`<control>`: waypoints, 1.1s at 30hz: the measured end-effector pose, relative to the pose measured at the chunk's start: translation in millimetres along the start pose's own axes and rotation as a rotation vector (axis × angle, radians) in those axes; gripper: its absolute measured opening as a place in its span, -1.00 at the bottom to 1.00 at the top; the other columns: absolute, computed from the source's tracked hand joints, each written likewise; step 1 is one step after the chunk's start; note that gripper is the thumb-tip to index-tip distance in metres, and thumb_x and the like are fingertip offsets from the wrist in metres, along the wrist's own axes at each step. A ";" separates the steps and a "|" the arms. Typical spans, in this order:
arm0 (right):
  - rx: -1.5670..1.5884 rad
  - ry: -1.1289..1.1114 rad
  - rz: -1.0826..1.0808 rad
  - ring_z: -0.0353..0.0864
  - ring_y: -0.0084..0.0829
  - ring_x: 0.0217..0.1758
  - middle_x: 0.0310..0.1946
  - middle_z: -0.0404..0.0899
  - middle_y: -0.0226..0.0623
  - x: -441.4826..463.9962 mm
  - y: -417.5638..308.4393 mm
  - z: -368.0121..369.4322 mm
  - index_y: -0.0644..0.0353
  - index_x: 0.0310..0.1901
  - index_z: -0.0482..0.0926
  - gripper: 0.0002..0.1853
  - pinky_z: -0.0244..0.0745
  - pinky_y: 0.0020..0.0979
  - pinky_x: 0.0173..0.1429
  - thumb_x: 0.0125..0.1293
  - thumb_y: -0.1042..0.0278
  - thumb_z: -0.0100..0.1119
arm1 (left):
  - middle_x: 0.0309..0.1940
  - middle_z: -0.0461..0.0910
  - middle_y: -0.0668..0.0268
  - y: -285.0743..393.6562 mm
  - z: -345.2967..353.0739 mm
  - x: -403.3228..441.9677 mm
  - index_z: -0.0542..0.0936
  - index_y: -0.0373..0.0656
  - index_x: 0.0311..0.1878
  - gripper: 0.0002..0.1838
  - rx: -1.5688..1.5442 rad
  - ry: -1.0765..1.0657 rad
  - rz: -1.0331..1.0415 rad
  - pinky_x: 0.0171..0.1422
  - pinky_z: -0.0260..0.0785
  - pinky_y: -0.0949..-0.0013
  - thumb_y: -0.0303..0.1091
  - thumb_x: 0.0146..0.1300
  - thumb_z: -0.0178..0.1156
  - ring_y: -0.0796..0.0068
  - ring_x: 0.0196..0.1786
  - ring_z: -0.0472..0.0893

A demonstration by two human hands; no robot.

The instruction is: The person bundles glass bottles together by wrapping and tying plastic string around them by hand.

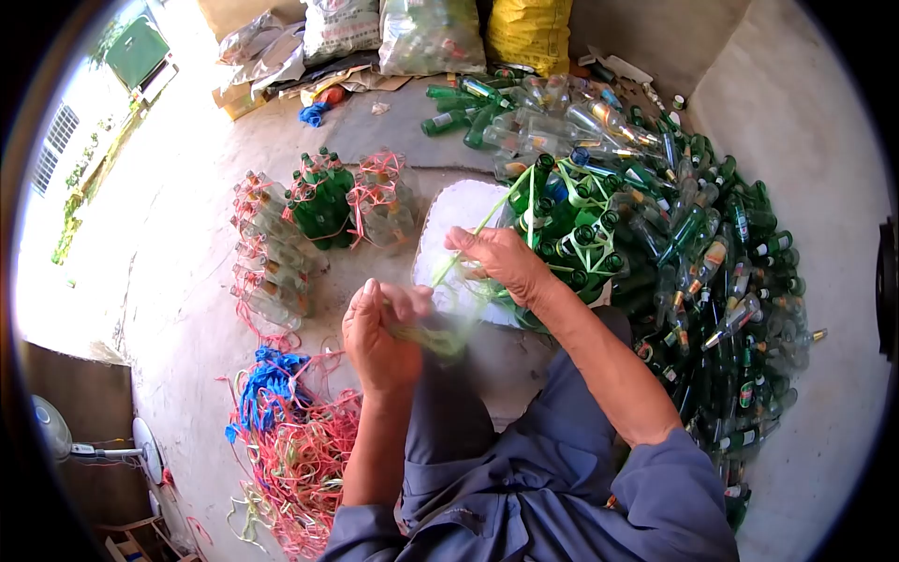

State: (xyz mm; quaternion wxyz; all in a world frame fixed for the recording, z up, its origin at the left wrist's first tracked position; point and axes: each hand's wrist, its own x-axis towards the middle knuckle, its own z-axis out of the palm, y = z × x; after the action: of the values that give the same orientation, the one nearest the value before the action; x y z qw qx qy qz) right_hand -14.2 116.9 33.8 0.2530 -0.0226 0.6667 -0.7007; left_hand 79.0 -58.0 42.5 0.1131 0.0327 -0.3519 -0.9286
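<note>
Two hands (506, 265); green strap (488, 219); one bundle (562, 221)

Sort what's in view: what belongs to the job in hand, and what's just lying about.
In the job:
- green strip, pinched by the right hand, blurred near the left hand
- green bottles it runs to
- white slab beside the knees
- probably supplies: tangled strips, loose bottles

Apparently lying about:
- yellow sack
- blue scrap
- fan
</note>
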 end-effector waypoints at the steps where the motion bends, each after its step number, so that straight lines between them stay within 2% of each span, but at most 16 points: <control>1: 0.065 -0.047 -0.054 0.59 -0.43 0.13 0.10 0.63 -0.21 -5.6 2.1 3.7 0.42 0.18 0.54 -0.37 0.50 -0.37 0.24 0.44 -0.10 0.20 | -0.58 0.35 0.31 -0.2 -2.0 0.6 0.42 -0.15 -0.45 -0.63 -0.025 0.009 -0.011 0.17 0.36 0.00 -0.23 0.55 -0.05 0.30 -0.38 0.47; 2: 0.133 -0.086 -0.079 0.54 -0.51 0.21 0.22 0.59 -0.25 -4.9 11.3 3.5 0.37 0.27 0.50 -0.46 0.33 -0.39 0.39 0.48 0.07 0.18 | -0.57 0.36 0.30 0.1 -3.7 1.0 0.43 -0.15 -0.44 -0.63 -0.050 0.018 -0.024 0.21 0.36 -0.02 -0.23 0.55 -0.05 0.28 -0.35 0.49; 5: 0.203 -0.169 -0.205 0.59 -0.43 0.16 0.16 0.62 -0.27 -10.1 28.2 4.8 0.30 0.22 0.55 -0.57 0.42 -0.35 0.31 0.41 0.24 0.24 | -0.56 0.38 0.29 3.7 -7.0 4.7 0.43 -0.16 -0.44 -0.63 -0.146 0.080 -0.076 0.25 0.34 -0.03 -0.23 0.55 -0.04 0.25 -0.32 0.50; 8: -1.044 0.045 -0.739 0.62 -0.33 0.10 0.03 0.66 -0.27 -9.4 48.6 -10.0 0.23 0.13 0.59 -0.63 0.47 -0.28 0.25 0.31 0.37 0.27 | -0.54 0.40 0.28 4.7 -16.3 11.0 0.43 -0.16 -0.44 -0.63 -0.157 0.087 -0.071 0.28 0.34 -0.03 -0.22 0.55 -0.04 0.24 -0.32 0.50; 11: -1.056 0.316 -1.145 0.63 -0.20 -0.21 -0.28 0.65 -0.18 5.0 71.5 -8.2 0.19 -0.19 0.65 -0.88 0.53 -0.20 -0.03 0.31 0.37 0.21 | -0.50 0.42 0.25 2.8 -32.6 16.5 0.42 -0.17 -0.43 -0.63 -0.190 0.040 -0.078 0.29 0.38 -0.09 -0.24 0.56 -0.06 0.17 -0.23 0.58; 14: -0.870 0.292 -0.907 0.63 -0.20 -0.24 -0.29 0.66 -0.16 4.4 72.9 -4.5 0.20 -0.20 0.66 -0.87 0.52 -0.19 -0.06 0.31 0.37 0.19 | -0.51 0.40 0.27 2.1 -31.4 16.7 0.38 -0.16 -0.45 -0.63 -0.187 0.094 -0.096 0.28 0.38 -0.09 -0.25 0.55 -0.03 0.22 -0.26 0.55; 17: -0.823 0.223 -0.738 0.62 -0.23 -0.11 -0.21 0.63 -0.20 4.1 78.7 -6.0 0.20 -0.14 0.63 -0.85 0.51 -0.22 0.06 0.27 0.43 0.22 | -0.52 0.39 0.28 -1.2 -36.5 17.6 0.38 -0.16 -0.46 -0.65 -0.238 0.035 -0.093 0.26 0.40 -0.09 -0.28 0.54 0.01 0.29 -0.32 0.51; 20: -0.938 0.209 -0.615 0.62 -0.23 -0.14 -0.22 0.64 -0.21 9.2 84.3 -5.4 0.22 -0.16 0.63 -0.87 0.52 -0.23 0.02 0.29 0.43 0.22 | -0.54 0.35 0.33 -2.0 -26.6 11.9 0.42 -0.15 -0.40 -0.70 -0.116 0.023 -0.060 0.22 0.41 -0.04 -0.29 0.53 0.02 0.34 -0.38 0.48; 23: -0.734 0.484 -0.880 0.57 -0.16 -0.40 -0.47 0.58 -0.14 12.1 85.2 15.0 0.21 -0.36 0.61 -0.90 0.43 -0.10 -0.26 0.29 0.41 0.18 | -0.54 0.35 0.34 3.9 -20.1 11.9 0.40 -0.13 -0.41 -0.71 0.005 0.098 -0.049 0.17 0.45 -0.04 -0.30 0.51 0.07 0.38 -0.42 0.46; 24: -0.771 0.400 -0.777 0.58 -0.17 -0.30 -0.36 0.60 -0.15 8.8 83.4 11.3 0.21 -0.27 0.61 -0.92 0.45 -0.13 -0.15 0.29 0.41 0.19 | -0.55 0.37 0.34 4.3 -22.3 14.6 0.41 -0.13 -0.42 -0.71 0.044 0.099 -0.050 0.07 0.48 0.03 -0.31 0.49 0.10 0.40 -0.45 0.45; 26: -0.837 0.232 -0.567 0.62 -0.20 -0.09 -0.15 0.64 -0.17 -1.2 79.2 0.0 0.22 -0.09 0.63 -0.83 0.51 -0.20 0.06 0.30 0.42 0.22 | -0.58 0.41 0.33 4.3 -32.7 25.1 0.43 -0.14 -0.44 -0.71 0.123 0.105 -0.055 -0.13 0.53 0.17 -0.32 0.47 0.15 0.44 -0.51 0.44; 29: -1.042 0.303 -0.848 0.60 -0.20 -0.01 -0.07 0.62 -0.14 -2.2 77.2 0.3 0.23 -0.02 0.60 -0.76 0.49 -0.17 0.14 0.31 0.39 0.22 | -0.55 0.41 0.35 -4.6 -52.3 38.2 0.41 -0.08 -0.42 -0.73 0.229 0.079 -0.163 -0.26 0.48 0.31 -0.33 0.44 0.18 0.49 -0.58 0.39; 30: -1.034 0.275 -0.791 0.59 -0.19 0.01 -0.05 0.61 -0.13 -2.1 74.9 0.3 0.23 0.00 0.59 -0.74 0.48 -0.16 0.16 0.30 0.39 0.22 | -0.56 0.43 0.38 -8.3 -45.5 39.1 0.42 -0.07 -0.41 -0.75 0.282 0.061 -0.130 -0.42 0.33 0.43 -0.36 0.41 0.22 0.56 -0.65 0.32; 32: -1.015 0.218 -0.677 0.58 -0.19 0.05 -0.01 0.60 -0.13 -1.2 70.6 1.6 0.23 0.04 0.58 -0.71 0.46 -0.15 0.21 0.30 0.37 0.23 | -0.55 0.44 0.41 -9.3 -30.6 39.4 0.42 -0.08 -0.41 -0.75 0.480 0.014 -0.199 -0.41 0.30 0.45 -0.35 0.41 0.23 0.58 -0.67 0.30; 33: -0.976 0.222 -0.704 0.58 -0.20 0.03 -0.03 0.60 -0.14 -0.6 71.3 2.8 0.23 0.02 0.58 -0.72 0.47 -0.16 0.19 0.30 0.37 0.23 | -0.54 0.45 0.42 -7.8 -24.5 39.8 0.42 -0.08 -0.40 -0.75 0.579 -0.009 -0.234 -0.41 0.29 0.46 -0.35 0.41 0.23 0.60 -0.68 0.29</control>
State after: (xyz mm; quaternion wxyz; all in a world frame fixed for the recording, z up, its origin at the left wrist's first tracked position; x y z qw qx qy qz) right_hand 10.5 115.8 -33.1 -0.1045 -0.2817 0.8855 -0.3543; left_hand 42.3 -77.4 19.7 -0.0101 0.0995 -0.5960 -0.7967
